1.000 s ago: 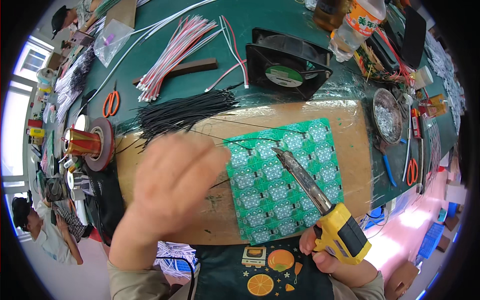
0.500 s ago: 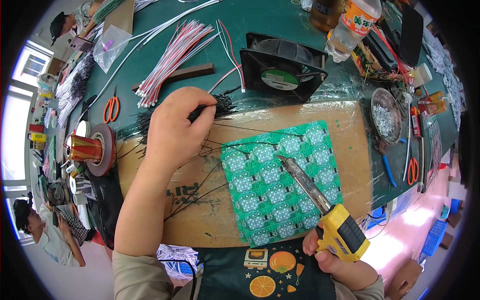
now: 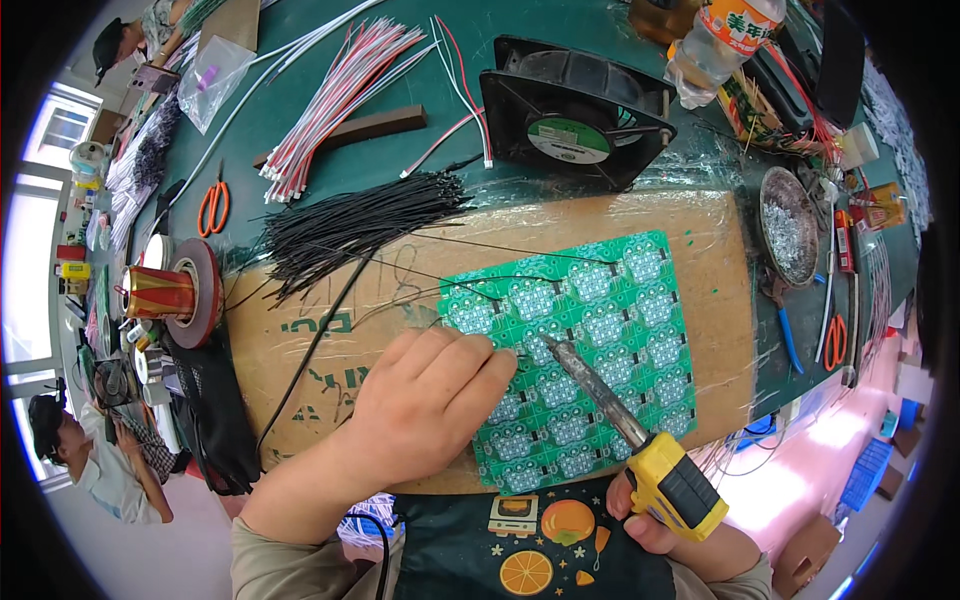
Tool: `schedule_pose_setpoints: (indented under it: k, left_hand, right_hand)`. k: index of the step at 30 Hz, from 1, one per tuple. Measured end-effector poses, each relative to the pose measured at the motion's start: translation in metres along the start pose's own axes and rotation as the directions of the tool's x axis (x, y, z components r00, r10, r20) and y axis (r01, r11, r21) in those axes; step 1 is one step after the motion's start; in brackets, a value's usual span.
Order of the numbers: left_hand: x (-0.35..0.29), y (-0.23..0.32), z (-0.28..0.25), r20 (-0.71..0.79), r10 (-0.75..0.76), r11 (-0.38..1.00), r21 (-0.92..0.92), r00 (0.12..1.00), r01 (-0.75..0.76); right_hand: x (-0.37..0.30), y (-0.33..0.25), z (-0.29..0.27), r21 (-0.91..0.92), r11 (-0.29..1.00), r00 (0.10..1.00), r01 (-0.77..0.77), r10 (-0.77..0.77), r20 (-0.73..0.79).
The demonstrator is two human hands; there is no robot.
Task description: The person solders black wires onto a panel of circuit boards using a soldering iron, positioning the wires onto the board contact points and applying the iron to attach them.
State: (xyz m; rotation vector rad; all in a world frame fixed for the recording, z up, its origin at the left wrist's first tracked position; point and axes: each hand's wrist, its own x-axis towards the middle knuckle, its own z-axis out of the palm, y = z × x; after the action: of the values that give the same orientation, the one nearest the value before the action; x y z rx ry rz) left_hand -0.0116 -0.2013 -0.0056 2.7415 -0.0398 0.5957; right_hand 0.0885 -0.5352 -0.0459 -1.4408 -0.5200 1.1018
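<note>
My left hand (image 3: 425, 400) is closed in a pinch over the left part of a green circuit board panel (image 3: 655, 265). A black wire seems to be between its fingertips, mostly hidden by the fingers. My right hand (image 3: 650, 515) grips the yellow handle of a soldering iron (image 3: 680, 485). The iron's dark tip points up and left, over the panel close to my left fingertips. Several thin black wires run from the panel's upper pads toward a bundle of black wires (image 3: 350, 225) lying beyond my left hand.
The panel lies on a brown cardboard sheet (image 3: 715, 350). Farther back are a black fan (image 3: 575, 115), red-and-white wires (image 3: 335, 110) and a bottle (image 3: 715, 55). A tape roll (image 3: 205, 290) and orange scissors (image 3: 213, 205) sit left; a metal dish (image 3: 785, 225) stands right. Other people are at left.
My left hand has moved from the black wire bundle down and right to the panel, uncovering the bundle. The iron's tip has shifted slightly left and down over the panel.
</note>
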Motion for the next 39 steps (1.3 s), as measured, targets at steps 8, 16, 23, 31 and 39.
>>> schedule_pose_setpoints:
  k: [8, 16, 23, 31, 39]
  left_hand:
    - [-0.007, -0.005, 0.011, 0.052, -0.022, 0.999, -0.022, 0.998, 0.023]
    - [-0.008, -0.006, 0.011, 0.046, -0.028, 0.999, -0.042, 0.999, 0.030]
    - [-0.007, -0.007, 0.013, 0.015, -0.030, 0.999, -0.043, 0.999, 0.031]
    - [-0.008, -0.007, 0.013, 0.009, -0.032, 0.998, -0.048, 0.999, 0.032]
    - [-0.007, -0.006, 0.013, 0.010, -0.032, 0.998, -0.048, 0.999, 0.033]
  right_hand:
    - [0.003, -0.010, 0.000, -0.246, 0.969, 0.998, -0.015, 0.030, 0.057]
    - [0.003, -0.008, -0.002, -0.177, 0.983, 0.994, -0.054, 0.071, 0.087]
    - [0.006, -0.011, -0.001, -0.091, 0.995, 0.998, -0.037, 0.042, 0.055]
    - [0.009, -0.010, -0.003, -0.089, 0.995, 0.994, -0.054, 0.061, 0.088]
    - [0.010, -0.013, 0.000, -0.043, 0.997, 0.997, -0.065, 0.066, 0.042]
